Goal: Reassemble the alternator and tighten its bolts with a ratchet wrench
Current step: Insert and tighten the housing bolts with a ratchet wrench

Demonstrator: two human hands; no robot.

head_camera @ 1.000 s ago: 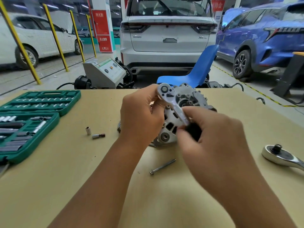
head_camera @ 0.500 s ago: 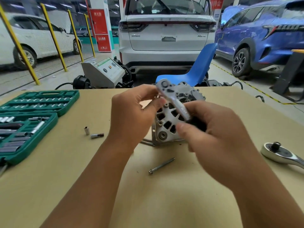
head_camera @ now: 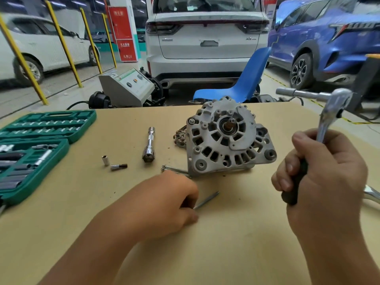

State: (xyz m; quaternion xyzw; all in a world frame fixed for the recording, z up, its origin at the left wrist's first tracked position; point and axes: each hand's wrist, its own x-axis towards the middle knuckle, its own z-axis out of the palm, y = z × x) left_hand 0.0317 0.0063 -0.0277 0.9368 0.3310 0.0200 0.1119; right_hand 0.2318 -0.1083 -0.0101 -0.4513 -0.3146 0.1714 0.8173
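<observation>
The grey alternator [head_camera: 228, 138] stands tilted on the cardboard-covered table [head_camera: 236, 233], its shaft end facing me. My right hand [head_camera: 320, 177] grips the black handle of a ratchet wrench [head_camera: 331, 114], held up at the right with an extension and socket pointing left from its head. My left hand [head_camera: 170, 202] rests on the table in front of the alternator and pinches a long bolt [head_camera: 207, 199]. More long bolts [head_camera: 174, 169] lie at the alternator's front left corner.
An open green socket case [head_camera: 37, 145] fills the left side. A chrome extension with a socket [head_camera: 149, 146], a small socket [head_camera: 105, 160] and a bit [head_camera: 118, 166] lie in the middle. A second ratchet [head_camera: 372, 195] lies at the right edge. Parked cars and a blue chair stand beyond.
Both hands left the alternator. The right hand swung the ratchet away up to the right. The left hand dropped to the table onto the long bolt. The alternator now stands alone.
</observation>
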